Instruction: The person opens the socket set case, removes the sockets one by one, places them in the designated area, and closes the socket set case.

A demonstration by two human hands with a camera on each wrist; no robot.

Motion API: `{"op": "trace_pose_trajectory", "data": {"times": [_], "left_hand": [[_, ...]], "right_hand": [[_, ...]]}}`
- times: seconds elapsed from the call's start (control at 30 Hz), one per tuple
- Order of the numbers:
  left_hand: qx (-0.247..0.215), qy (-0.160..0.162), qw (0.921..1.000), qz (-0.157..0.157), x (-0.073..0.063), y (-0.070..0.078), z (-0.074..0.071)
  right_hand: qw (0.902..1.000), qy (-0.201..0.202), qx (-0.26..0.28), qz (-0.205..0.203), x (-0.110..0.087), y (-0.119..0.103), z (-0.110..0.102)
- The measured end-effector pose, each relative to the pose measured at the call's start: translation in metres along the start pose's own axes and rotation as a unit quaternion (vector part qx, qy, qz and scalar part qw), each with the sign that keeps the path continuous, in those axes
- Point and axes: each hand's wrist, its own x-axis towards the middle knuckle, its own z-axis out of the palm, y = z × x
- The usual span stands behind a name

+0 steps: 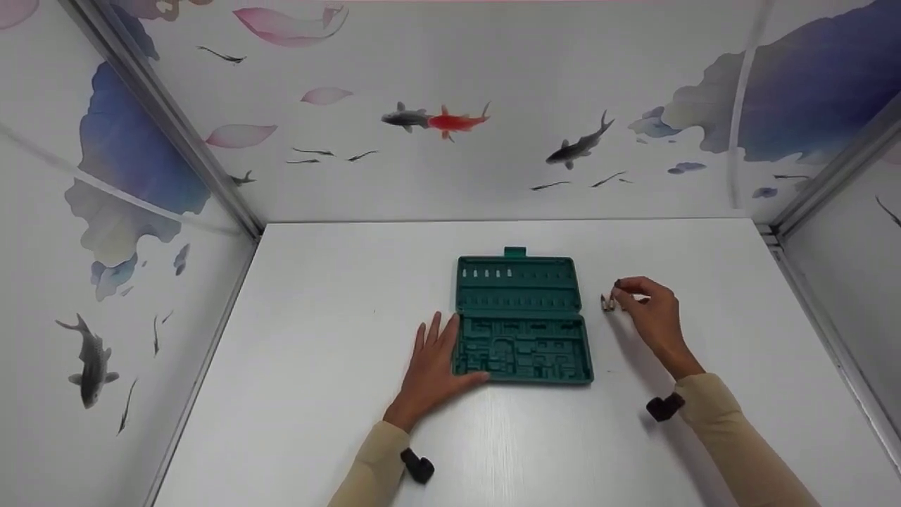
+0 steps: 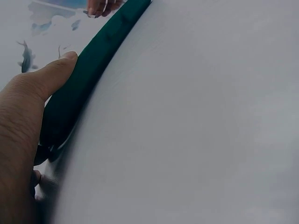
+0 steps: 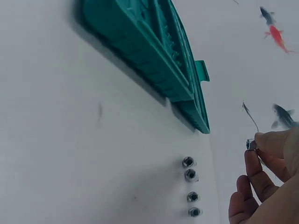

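An opened green plastic tool case (image 1: 519, 317) lies on the white table, its moulded recesses facing up. My left hand (image 1: 431, 370) rests at the case's near left corner, fingers straight along the left side and thumb on the front edge. To the right of the case, my right hand (image 1: 654, 320) pinches a small metal socket (image 3: 252, 144) between thumb and fingertips, raised above the table. Several more sockets (image 3: 191, 175) stand in a row beneath that hand, partly hidden by it in the head view.
Five or fewer is not countable here, but several pale pieces (image 1: 486, 273) show in the top row of the lid. White table surface (image 1: 338, 366) surrounds the case. Printed walls (image 1: 493, 183) with fish and petals close the back and sides.
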Motion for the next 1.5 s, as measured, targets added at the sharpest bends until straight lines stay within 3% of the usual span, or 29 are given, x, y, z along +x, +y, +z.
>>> {"op": "trace_pose_trajectory", "data": {"times": [0.37,0.63,0.83,1.23,1.5], "left_hand": [[0.013,0.000,0.9999,-0.003,-0.001,0.002,0.001],[0.006,-0.005,0.9999,-0.014,-0.002,-0.002,0.003],[0.005,-0.006,0.9999,-0.010,-0.002,0.000,0.001],[0.005,-0.007,0.9999,-0.006,0.000,0.001,-0.002],[0.011,-0.007,0.9999,-0.002,0.000,0.003,-0.003]], "right_hand": [[0.9989,0.011,-0.032,0.032,-0.017,0.033,-0.029],[0.9974,0.002,-0.044,0.058,-0.019,0.052,-0.032],[0.9963,-0.001,-0.048,0.072,-0.018,0.052,-0.029],[0.9924,0.042,-0.056,0.101,-0.014,0.049,-0.018],[0.9900,0.049,-0.061,0.118,-0.012,0.045,-0.013]]}}
